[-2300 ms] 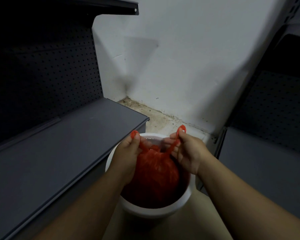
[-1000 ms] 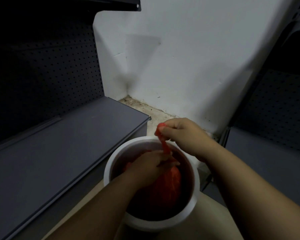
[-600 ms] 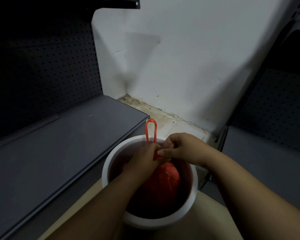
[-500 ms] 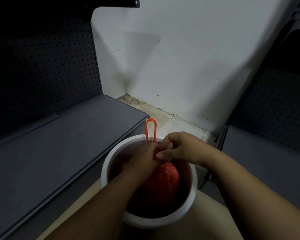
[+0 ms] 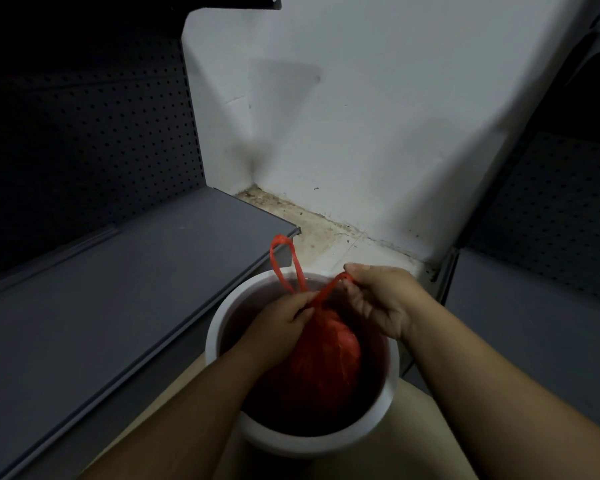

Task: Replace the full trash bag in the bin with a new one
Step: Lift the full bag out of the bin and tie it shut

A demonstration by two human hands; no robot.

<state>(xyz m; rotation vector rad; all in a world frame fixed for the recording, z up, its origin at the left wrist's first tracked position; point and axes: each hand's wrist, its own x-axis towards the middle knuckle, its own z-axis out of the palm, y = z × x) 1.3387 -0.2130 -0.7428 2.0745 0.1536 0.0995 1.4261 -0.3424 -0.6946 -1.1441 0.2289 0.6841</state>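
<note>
A full red trash bag [image 5: 321, 355] sits inside a round white bin [image 5: 388, 393] on the floor. My left hand [image 5: 278, 323] pinches the bag's gathered neck at the crossing of its two handles. One handle loop [image 5: 284, 261] stands free above the bin's far rim. My right hand [image 5: 378, 299] grips the other handle and holds it taut, up and to the right.
A dark grey shelf [image 5: 118, 289] runs along the left, its corner close to the bin, with a pegboard back panel [image 5: 94, 133]. Another grey shelf unit [image 5: 534, 306] stands at the right. A white wall [image 5: 361, 116] and dirty floor corner [image 5: 312, 230] lie behind.
My right hand has pulled the second handle out to the right, away from my left hand. The free handle loop still stands upright over the bin.
</note>
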